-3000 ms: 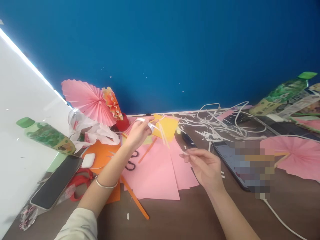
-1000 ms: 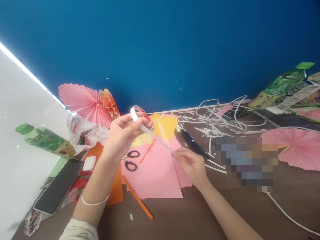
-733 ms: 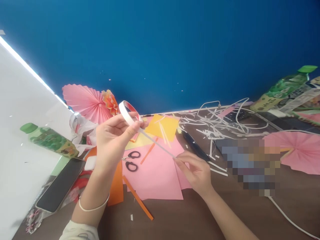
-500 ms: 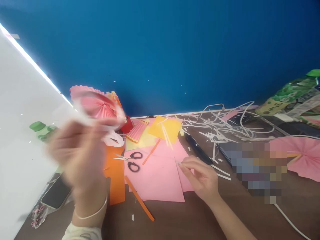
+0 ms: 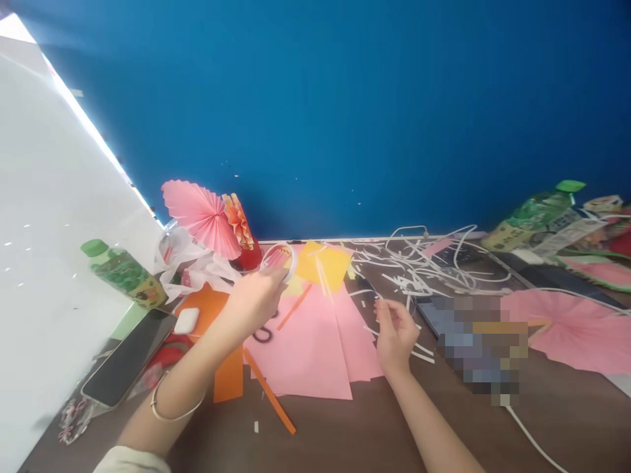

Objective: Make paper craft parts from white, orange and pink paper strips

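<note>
My left hand [image 5: 257,297] is closed on a roll of white tape [image 5: 294,261], held above the sheets of paper. Its forearm hides most of the scissors; only the dark handles [image 5: 263,336] show beneath. To the right, my right hand [image 5: 398,332] pinches thumb and fingertips together; what they hold, if anything, is too small to name. Between the hands lie pink paper sheets [image 5: 305,358], with a yellow sheet [image 5: 338,266] behind them. A narrow orange strip [image 5: 270,392] slants across the near edge of the pink paper. Orange paper [image 5: 229,378] is partly under my left forearm.
At the left are a phone [image 5: 129,358], a white earbud case [image 5: 186,321] and a green-capped bottle [image 5: 123,272]. A pink folded fan [image 5: 202,213] stands behind. White paper strips [image 5: 414,279], cables and a second phone [image 5: 458,341] lie at the right, near another pink fan [image 5: 586,328].
My left hand has come down and right with the tape roll, from in front of the pink fan to over the paper. My right hand has lifted slightly, still pinched. The view has shifted a little.
</note>
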A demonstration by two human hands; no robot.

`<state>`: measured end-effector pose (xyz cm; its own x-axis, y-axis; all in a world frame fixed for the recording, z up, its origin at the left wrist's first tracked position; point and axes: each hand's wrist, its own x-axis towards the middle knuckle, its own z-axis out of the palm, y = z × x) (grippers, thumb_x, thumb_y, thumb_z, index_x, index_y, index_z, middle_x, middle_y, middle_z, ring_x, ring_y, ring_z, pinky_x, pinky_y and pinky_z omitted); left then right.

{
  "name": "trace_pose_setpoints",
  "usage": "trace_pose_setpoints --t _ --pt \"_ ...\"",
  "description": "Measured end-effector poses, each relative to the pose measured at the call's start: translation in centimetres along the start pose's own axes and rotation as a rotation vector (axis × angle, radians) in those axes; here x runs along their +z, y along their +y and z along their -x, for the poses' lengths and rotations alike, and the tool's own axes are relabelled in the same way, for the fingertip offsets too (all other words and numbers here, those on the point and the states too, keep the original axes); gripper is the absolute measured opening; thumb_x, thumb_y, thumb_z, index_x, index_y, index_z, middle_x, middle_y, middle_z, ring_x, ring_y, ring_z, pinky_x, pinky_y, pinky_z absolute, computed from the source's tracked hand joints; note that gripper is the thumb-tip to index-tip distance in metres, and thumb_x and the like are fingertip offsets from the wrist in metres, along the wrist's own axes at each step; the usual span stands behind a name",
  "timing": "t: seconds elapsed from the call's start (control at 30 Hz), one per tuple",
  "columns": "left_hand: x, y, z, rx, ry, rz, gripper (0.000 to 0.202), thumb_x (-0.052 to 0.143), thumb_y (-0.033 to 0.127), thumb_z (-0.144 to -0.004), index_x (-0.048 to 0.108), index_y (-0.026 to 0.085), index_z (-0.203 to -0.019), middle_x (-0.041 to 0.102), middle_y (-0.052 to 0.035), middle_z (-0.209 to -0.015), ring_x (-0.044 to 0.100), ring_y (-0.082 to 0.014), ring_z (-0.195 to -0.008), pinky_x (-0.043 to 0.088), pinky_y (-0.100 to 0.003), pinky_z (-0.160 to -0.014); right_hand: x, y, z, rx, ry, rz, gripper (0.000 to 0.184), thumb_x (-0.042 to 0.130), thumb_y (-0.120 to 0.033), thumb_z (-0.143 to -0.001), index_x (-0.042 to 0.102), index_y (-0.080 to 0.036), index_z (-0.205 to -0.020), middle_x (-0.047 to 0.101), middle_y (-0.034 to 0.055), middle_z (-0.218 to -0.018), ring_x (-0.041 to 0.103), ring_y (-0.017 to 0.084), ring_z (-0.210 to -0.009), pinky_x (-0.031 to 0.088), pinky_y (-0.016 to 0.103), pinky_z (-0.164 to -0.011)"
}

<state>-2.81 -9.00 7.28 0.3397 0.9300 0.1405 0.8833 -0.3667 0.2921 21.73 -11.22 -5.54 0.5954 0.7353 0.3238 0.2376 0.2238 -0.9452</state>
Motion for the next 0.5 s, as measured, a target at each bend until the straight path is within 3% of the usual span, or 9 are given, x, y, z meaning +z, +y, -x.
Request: trace_pose_setpoints --t 0.07,0.13,0.23,0.3,0.43,0.5 --pt "2.4 -0.3 -1.4 -0.023 -0.128 -0.261 0.016 0.046 0.009 -0.079 0.056 0.015 -0.089 0.061 -0.0092 -0.080 0.060 -0.0226 -0.071 0.041 -0.030 -0.061 0.0 0.3 -0.2 0.000 0.015 -0.003 0.024 0.057 -0.040 -0.076 0.058 -0.016 -0.078 0.059 0.0041 -0.074 0.057 0.019 -0.073 0.045 0.033 -0.069" --pt "4.5 -1.0 -1.2 -0.071 -0.248 -0.397 0.024 0.047 0.002 -0.074 0.056 0.012 -0.095 0.061 -0.0137 -0.090 0.061 -0.0243 -0.080 0.043 -0.031 -0.065 0.2 0.5 -0.3 -0.002 0.007 -0.009 0.025 0.056 -0.041 -0.077 0.057 -0.016 -0.078 0.058 0.0038 -0.074 0.056 0.018 -0.074 0.045 0.033 -0.070" --pt "6.0 -1.8 -0.3 -0.126 -0.251 -0.464 0.034 0.049 -0.002 -0.071 0.053 0.004 -0.104 0.057 -0.0221 -0.100 0.057 -0.0303 -0.096 0.044 -0.035 -0.073 0.7 1.1 -0.4 -0.002 -0.013 -0.025 0.026 0.054 -0.042 -0.077 0.055 -0.017 -0.078 0.057 0.0040 -0.077 0.055 0.018 -0.075 0.044 0.033 -0.071" --pt "6.2 -1.3 -0.4 -0.130 -0.252 -0.464 0.037 0.052 0.001 -0.071 0.051 0.004 -0.108 0.054 -0.0239 -0.105 0.054 -0.0321 -0.102 0.044 -0.037 -0.076 0.9 1.5 -0.5 0.006 -0.009 -0.045 0.026 0.054 -0.042 -0.078 0.055 -0.017 -0.081 0.057 0.0044 -0.079 0.055 0.018 -0.075 0.043 0.033 -0.072" --pt "5.6 2.2 -1.9 -0.050 -0.220 -0.220 0.027 0.048 0.016 -0.081 0.055 0.013 -0.107 0.058 -0.0164 -0.105 0.057 -0.0300 -0.096 0.046 -0.041 -0.075 0.7 1.8 -1.0 0.026 0.047 -0.090 0.029 0.050 -0.041 -0.080 0.049 -0.018 -0.096 0.055 0.0038 -0.082 0.055 0.017 -0.074 0.043 0.031 -0.069" --pt "5.1 4.2 -2.4 -0.025 -0.047 0.105 0.028 0.046 0.024 -0.084 0.055 0.019 -0.111 0.057 -0.0127 -0.111 0.057 -0.0279 -0.097 0.046 -0.041 -0.076 0.4 1.8 -1.2 0.036 0.090 -0.120 0.031 0.048 -0.038 -0.080 0.043 -0.018 -0.103 0.055 0.0033 -0.083 0.054 0.016 -0.075 0.043 0.031 -0.068"
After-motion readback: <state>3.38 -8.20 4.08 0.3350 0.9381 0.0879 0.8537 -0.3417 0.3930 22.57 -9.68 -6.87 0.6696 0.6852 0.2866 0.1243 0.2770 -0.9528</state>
